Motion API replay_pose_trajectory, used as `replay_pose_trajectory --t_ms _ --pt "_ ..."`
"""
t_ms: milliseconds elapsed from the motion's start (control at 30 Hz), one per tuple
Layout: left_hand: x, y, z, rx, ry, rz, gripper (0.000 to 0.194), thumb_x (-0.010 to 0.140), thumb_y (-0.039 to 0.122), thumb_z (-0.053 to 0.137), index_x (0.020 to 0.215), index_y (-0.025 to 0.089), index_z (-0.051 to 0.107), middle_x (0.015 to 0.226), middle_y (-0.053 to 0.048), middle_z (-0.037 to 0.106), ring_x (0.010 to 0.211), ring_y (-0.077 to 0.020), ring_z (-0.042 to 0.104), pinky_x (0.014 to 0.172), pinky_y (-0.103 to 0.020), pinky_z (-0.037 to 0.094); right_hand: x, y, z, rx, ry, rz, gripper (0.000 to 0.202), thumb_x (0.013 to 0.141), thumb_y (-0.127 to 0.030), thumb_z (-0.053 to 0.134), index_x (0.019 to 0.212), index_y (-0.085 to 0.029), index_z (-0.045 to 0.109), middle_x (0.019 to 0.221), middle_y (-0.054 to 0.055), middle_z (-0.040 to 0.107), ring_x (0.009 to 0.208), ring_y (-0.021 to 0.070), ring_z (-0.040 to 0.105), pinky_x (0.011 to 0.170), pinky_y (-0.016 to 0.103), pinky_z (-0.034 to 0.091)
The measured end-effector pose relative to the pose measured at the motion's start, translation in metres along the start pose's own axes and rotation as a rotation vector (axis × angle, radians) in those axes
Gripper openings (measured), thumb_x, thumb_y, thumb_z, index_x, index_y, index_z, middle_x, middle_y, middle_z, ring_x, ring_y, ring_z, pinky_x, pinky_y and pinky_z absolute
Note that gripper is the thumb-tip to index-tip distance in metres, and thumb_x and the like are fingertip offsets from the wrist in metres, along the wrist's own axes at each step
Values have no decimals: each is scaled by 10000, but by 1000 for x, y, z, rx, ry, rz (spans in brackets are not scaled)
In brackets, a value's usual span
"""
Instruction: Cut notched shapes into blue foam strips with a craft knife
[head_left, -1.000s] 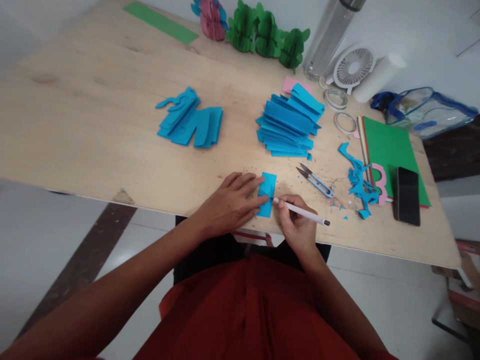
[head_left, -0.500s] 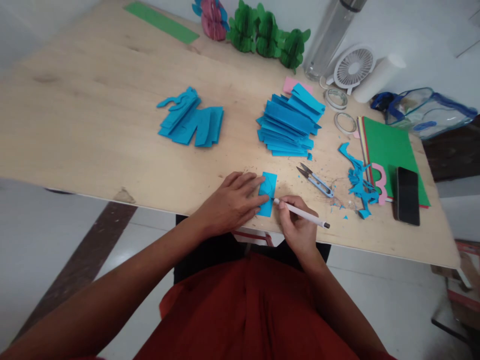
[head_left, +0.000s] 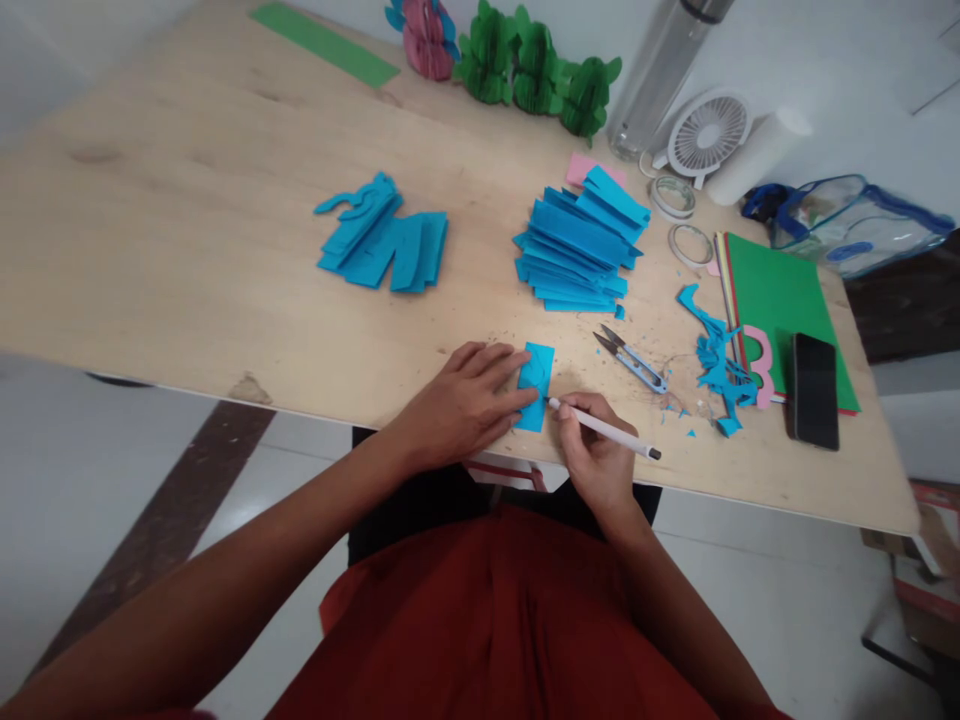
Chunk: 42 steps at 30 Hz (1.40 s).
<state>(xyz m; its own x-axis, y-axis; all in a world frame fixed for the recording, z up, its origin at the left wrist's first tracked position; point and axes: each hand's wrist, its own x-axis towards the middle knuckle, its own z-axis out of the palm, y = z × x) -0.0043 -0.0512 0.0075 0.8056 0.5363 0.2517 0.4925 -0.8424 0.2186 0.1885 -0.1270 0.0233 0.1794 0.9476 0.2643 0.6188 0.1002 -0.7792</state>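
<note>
Flat on the table, a small blue paper piece (head_left: 537,372) bears a faint curved drawn line. My left hand (head_left: 469,405) lies over its left side with fingers stretched out, pressing it down. A white pen (head_left: 611,431) is pinched in my right hand (head_left: 598,455), its tip at the paper's right edge. Beyond the paper is a pile of blue paper strips (head_left: 577,250). Another group of blue folded pieces (head_left: 382,240) lies further left. To the right rest thread snips (head_left: 631,360) with their blades apart.
Blue scraps (head_left: 721,365), a pink cutout (head_left: 759,366) and a black phone (head_left: 815,390) lie at right, by green sheets (head_left: 787,300). Tape rolls (head_left: 690,245), a small fan (head_left: 709,135) and a clear bottle (head_left: 660,85) stand behind. Green paper ornaments (head_left: 532,65) line the wall.
</note>
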Motion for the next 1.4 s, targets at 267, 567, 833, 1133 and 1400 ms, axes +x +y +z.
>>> replay_pose_trajectory --t_ms 267,567,833,1133,1400 --pt "0 -1 0 -5 7 -1 293 958 272 475 1208 247 627 1409 -147 534 1304 -353 456 1046 -551 398 -1 2 0 -10 0 -8 122 915 -280 560 896 -207 656 740 10 687 590 131 603 530 251 443" --pt "0 0 1 3 -3 -3 301 963 275 472 1220 247 626 1422 -153 523 1313 -354 449 1060 -553 385 -4 2 -1 -28 0 0 106 908 -263 563 898 -208 653 743 6 692 604 132 612 542 249 446" --pt "-1 0 2 7 14 0 291 956 271 488 1211 252 627 1418 -142 529 1309 -348 450 1060 -545 384 -6 0 -1 -16 -2 5 128 919 -277 558 873 -204 652 717 3 679 576 120 585 531 244 441" --pt "0 0 1 11 21 3 287 933 261 517 1197 246 630 1401 -145 543 1300 -347 458 1051 -536 391 -9 1 -1 6 2 1 115 909 -263 557 878 -201 649 752 17 700 616 130 614 575 256 484" --pt "0 0 1 7 28 1 293 926 254 531 1202 251 630 1421 -143 530 1306 -343 455 1054 -534 387 -11 0 -2 -25 10 -17 118 914 -268 558 878 -201 648 741 16 699 613 133 624 549 250 468"
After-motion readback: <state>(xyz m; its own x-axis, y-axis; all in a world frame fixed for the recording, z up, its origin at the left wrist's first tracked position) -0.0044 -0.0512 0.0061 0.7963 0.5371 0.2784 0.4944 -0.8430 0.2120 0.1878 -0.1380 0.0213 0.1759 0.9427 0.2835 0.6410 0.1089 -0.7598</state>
